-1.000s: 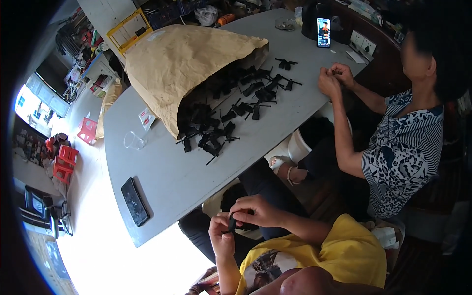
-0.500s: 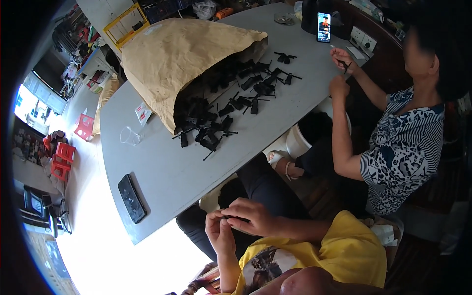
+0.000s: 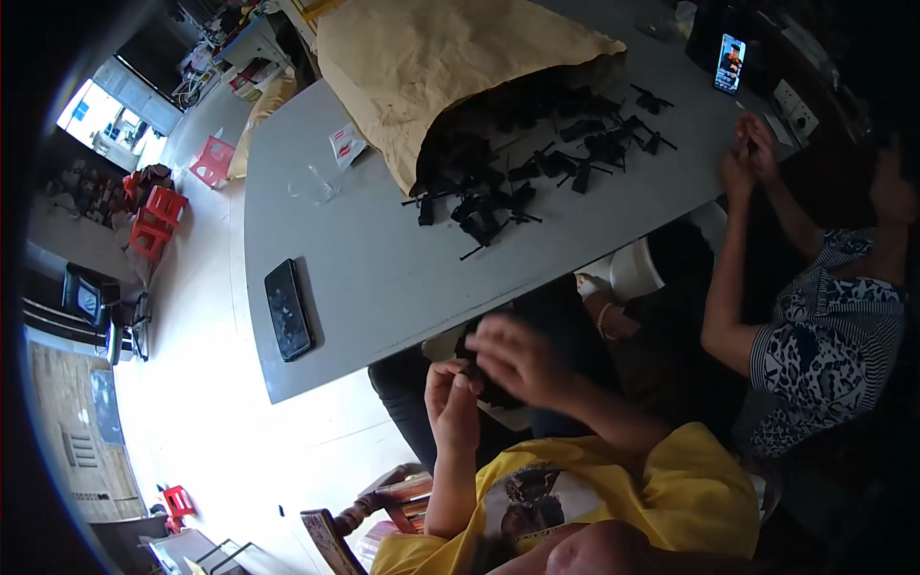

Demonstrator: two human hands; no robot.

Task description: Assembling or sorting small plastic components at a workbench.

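The person's left hand (image 3: 452,395) and right hand (image 3: 517,356) meet in front of the chest, below the edge of the grey table (image 3: 383,287). Their fingers pinch one small black part (image 3: 471,369), mostly hidden. One heap of black parts (image 3: 517,172) spills from one brown paper bag (image 3: 450,67). Two phones are present: one flat (image 3: 288,309), one propped (image 3: 729,63). A co-worker's two hands (image 3: 747,158) are raised together.

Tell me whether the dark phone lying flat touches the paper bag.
Apart. The head view shows bare grey table between the phone and the bag.
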